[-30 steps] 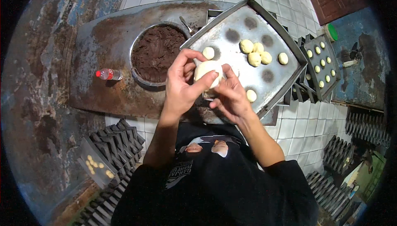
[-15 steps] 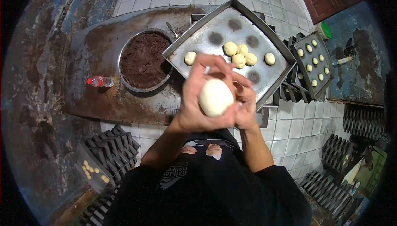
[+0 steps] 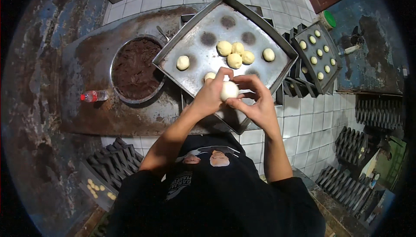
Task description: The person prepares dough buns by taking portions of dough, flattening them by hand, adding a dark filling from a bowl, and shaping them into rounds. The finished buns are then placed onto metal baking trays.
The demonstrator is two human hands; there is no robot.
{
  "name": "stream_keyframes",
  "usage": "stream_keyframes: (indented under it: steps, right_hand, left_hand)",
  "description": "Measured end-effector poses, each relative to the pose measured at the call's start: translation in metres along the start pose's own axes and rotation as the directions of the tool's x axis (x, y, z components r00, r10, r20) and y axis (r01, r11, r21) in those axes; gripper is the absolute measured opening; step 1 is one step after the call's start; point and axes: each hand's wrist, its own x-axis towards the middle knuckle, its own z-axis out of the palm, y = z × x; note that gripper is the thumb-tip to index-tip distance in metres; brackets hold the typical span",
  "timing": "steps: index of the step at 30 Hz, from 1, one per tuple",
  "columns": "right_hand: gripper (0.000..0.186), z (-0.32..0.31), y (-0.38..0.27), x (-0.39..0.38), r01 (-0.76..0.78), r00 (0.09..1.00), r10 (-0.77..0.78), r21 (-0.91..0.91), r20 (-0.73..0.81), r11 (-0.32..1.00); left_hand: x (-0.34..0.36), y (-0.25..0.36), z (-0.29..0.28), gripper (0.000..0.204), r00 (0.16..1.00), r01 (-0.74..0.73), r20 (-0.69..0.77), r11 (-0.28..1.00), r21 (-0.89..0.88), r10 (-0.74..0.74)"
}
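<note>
Both my hands grip a smooth white dough ball (image 3: 229, 91) above the near part of a large metal tray (image 3: 274, 46). My left hand (image 3: 210, 94) has its fingers pressed around the ball's left side. My right hand (image 3: 260, 104) holds it from the right with curved fingers and thumb. On the tray, a cluster of several yellow dough balls (image 3: 234, 60) lies in the middle, with a paler ball (image 3: 183, 62) near the left corner and another (image 3: 268, 55) to the right. One more ball (image 3: 209, 76) is partly hidden behind my left hand.
Left of the tray, on the worn metal table (image 3: 82, 120), stand a round basin (image 3: 136, 70) of dark brown paste with a utensil behind it and a red-capped bottle (image 3: 96, 96). Stacked trays with dough balls (image 3: 316, 42) stand right, beside a green-lidded bucket (image 3: 329, 19). Metal moulds (image 3: 377, 111) are piled around.
The dough ball has been turned in my hands, briefly tilted up half a second ago, and now sits smaller in view, held farther forward between my fingertips. The whole scene has shifted left in the view.
</note>
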Motion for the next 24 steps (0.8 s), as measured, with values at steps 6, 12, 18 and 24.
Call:
stream_keyframes:
  steps: [6, 12, 18, 24]
  right_hand:
    - [0.043, -0.025, 0.045, 0.005, -0.087, 0.969, 0.080, -0.023, -0.233, 0.996]
    - [0.048, -0.066, 0.131, 0.027, -0.234, 0.941, 0.076, -0.472, -0.329, 0.850]
    - [0.104, -0.026, 0.209, 0.045, -0.213, 0.975, -0.005, -0.931, -0.224, 0.297]
    - [0.094, -0.048, 0.240, 0.060, -0.246, 0.968, 0.059, -0.872, -0.245, 0.424]
  left_hand:
    - [0.045, -0.022, 0.037, 0.076, 0.983, -0.054, 0.180, 0.997, 0.059, 0.043]
    - [0.039, -0.041, 0.013, 0.109, 0.980, 0.120, 0.156, 0.992, 0.041, -0.125]
    - [0.001, -0.062, -0.015, 0.085, 0.974, 0.218, 0.021, 0.964, 0.149, -0.224]
    - [-0.002, -0.066, 0.006, 0.059, 0.984, 0.117, -0.158, 0.963, 0.243, -0.080]
